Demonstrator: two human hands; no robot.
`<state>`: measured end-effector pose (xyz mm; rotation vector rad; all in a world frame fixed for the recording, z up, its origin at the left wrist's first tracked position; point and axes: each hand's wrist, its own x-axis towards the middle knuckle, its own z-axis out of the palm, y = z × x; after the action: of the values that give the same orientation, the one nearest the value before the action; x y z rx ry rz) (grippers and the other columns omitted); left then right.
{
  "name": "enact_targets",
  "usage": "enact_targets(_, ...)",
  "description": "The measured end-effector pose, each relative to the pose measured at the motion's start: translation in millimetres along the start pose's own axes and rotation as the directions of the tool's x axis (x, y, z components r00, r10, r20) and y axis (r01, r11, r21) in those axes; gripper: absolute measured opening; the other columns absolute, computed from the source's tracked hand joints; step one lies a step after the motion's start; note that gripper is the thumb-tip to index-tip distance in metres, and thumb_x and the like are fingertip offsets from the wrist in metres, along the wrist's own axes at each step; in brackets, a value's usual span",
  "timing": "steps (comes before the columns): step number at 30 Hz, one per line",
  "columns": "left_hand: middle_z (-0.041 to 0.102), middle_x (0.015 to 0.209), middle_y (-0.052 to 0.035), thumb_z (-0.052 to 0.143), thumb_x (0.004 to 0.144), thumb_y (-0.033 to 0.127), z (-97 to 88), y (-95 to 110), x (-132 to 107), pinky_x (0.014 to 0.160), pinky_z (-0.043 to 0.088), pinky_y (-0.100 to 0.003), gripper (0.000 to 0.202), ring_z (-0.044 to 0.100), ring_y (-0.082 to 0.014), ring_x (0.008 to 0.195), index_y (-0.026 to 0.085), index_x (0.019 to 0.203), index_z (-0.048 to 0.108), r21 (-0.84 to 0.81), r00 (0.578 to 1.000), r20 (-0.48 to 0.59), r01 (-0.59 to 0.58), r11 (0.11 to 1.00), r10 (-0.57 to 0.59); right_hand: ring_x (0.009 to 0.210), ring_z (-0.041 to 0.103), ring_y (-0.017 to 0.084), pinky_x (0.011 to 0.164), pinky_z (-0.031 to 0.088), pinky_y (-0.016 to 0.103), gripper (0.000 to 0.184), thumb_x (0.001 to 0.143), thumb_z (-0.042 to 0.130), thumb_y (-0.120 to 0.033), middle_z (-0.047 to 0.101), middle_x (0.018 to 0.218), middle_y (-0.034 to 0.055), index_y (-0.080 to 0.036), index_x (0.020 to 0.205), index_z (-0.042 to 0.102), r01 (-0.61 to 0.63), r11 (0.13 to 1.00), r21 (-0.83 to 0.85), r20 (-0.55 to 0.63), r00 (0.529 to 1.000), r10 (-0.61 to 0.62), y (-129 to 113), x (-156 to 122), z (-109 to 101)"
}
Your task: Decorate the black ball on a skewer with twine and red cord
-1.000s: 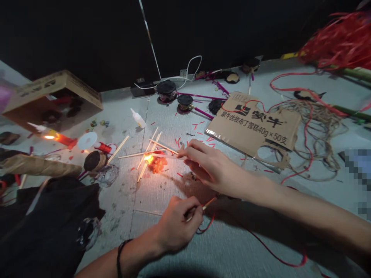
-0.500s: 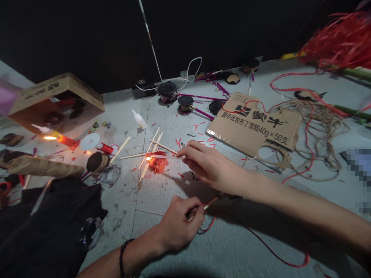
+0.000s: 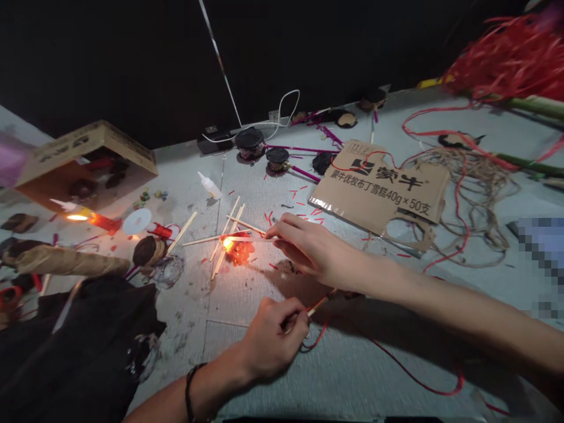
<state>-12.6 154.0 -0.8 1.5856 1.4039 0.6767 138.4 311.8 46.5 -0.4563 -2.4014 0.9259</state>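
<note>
My right hand [image 3: 315,248] pinches a pale stick [image 3: 253,239], tip at the red candle [image 3: 242,254] flame; my left hand [image 3: 275,335] grips a thin stick [image 3: 318,306], nearer me. Loose sticks [image 3: 202,240] crowd the candle; beyond, white bottle [image 3: 210,187]; left, carton [image 3: 66,150] with dark pieces [image 3: 83,189] inside.

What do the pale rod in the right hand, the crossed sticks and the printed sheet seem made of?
Pale rod: perhaps plastic or glue, since it looks smooth and milky. Crossed sticks: probably bare wood, matt and straw-coloured. Printed sheet: likely cardboard, matt brown, with ragged cut edges.
</note>
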Motion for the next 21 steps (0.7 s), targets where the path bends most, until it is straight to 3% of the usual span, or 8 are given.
enact_targets(10,0.051,0.055,0.0023,0.049,0.102,0.034,-0.7,-2,0,0.053,0.033,-0.028,0.036,0.046,-0.0119,0.052,0.019,0.072,0.063,-0.044,0.999,0.012,0.052,0.998,-0.051,0.096,0.062,0.023,0.083,0.053,0.037,0.020,0.107,0.049,-0.014,0.065,0.118,0.0155,-0.014,0.122,0.064,-0.031,0.998,-0.058,0.031,0.999,0.033,4,6,1)
enact_targets(16,0.056,0.058,0.0004,0.049,0.106,0.037,-5.2,-3,3,0.054,0.033,-0.028,0.040,0.047,-0.0120,0.053,0.017,0.077,0.069,-0.035,0.999,0.027,0.038,0.999,-0.037,0.099,0.063,0.023,0.083,0.051,0.036,0.028,0.108,0.044,-0.011,0.065,0.131,0.0220,-0.009,0.128,0.063,-0.053,0.990,-0.127,0.093,0.994,0.065,1,10,0)
enact_targets(21,0.054,0.058,0.0007,0.048,0.107,0.039,-7.3,-3,3,0.054,0.032,-0.029,0.043,0.045,-0.0118,0.053,0.017,0.075,0.066,-0.034,0.998,0.042,0.057,0.998,-0.055,0.099,0.064,0.022,0.081,0.050,0.034,0.029,0.108,0.043,-0.011,0.065,0.131,0.0196,-0.010,0.130,0.062,-0.046,0.994,-0.103,0.099,0.993,0.057,-1,11,-1)
